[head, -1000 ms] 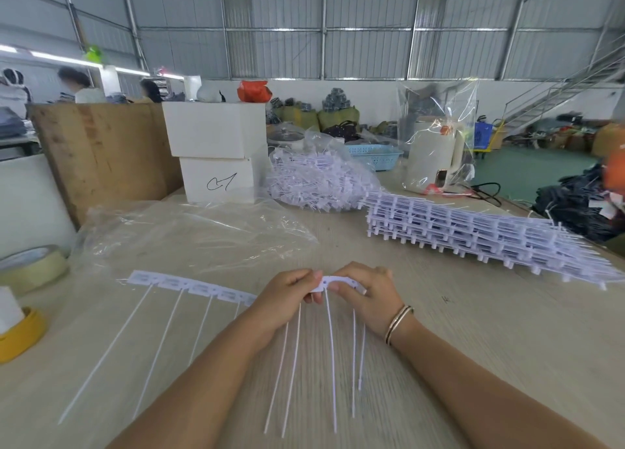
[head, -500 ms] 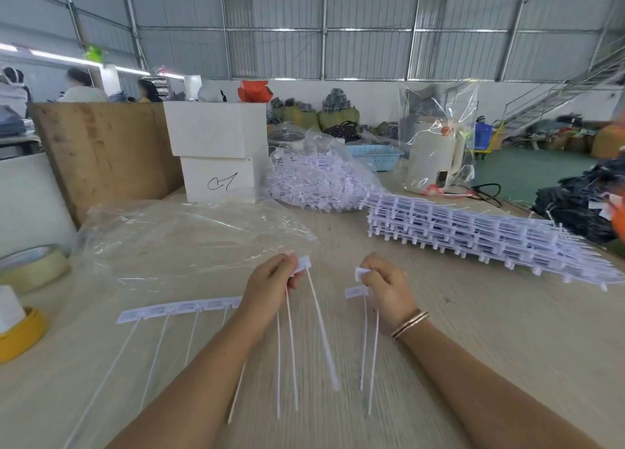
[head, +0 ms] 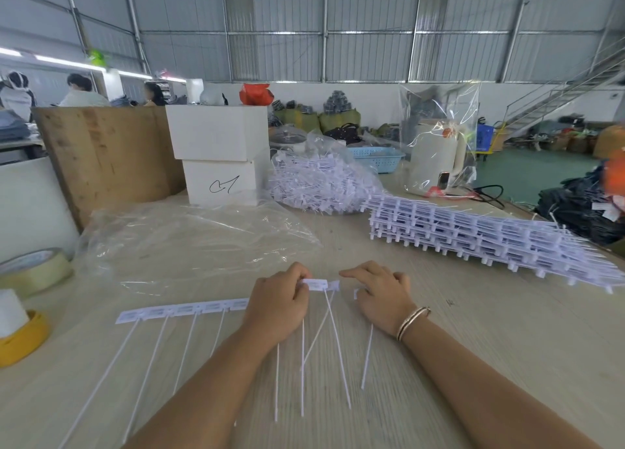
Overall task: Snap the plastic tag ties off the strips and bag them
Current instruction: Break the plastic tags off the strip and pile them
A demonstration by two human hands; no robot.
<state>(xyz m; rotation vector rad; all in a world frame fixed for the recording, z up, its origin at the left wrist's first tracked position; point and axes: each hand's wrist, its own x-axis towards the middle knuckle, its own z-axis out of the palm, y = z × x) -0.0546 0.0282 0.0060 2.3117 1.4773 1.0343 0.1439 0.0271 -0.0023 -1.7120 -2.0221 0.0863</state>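
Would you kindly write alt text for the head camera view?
Two hands work white tag ties over a wooden table: the left hand pinches a strip with a tie head, the right hand holds loose ties. Behind lie a clear bag and stacked strips.

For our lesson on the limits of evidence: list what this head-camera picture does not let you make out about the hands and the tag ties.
- Head view: how the strip joins on under the left hand, which covers that end.
- What the right hand holds: its curled fingers hide all but a tail.
- Print on the tag: too small, blurred.
- Leftmost tie tails: cut off by the bottom edge.
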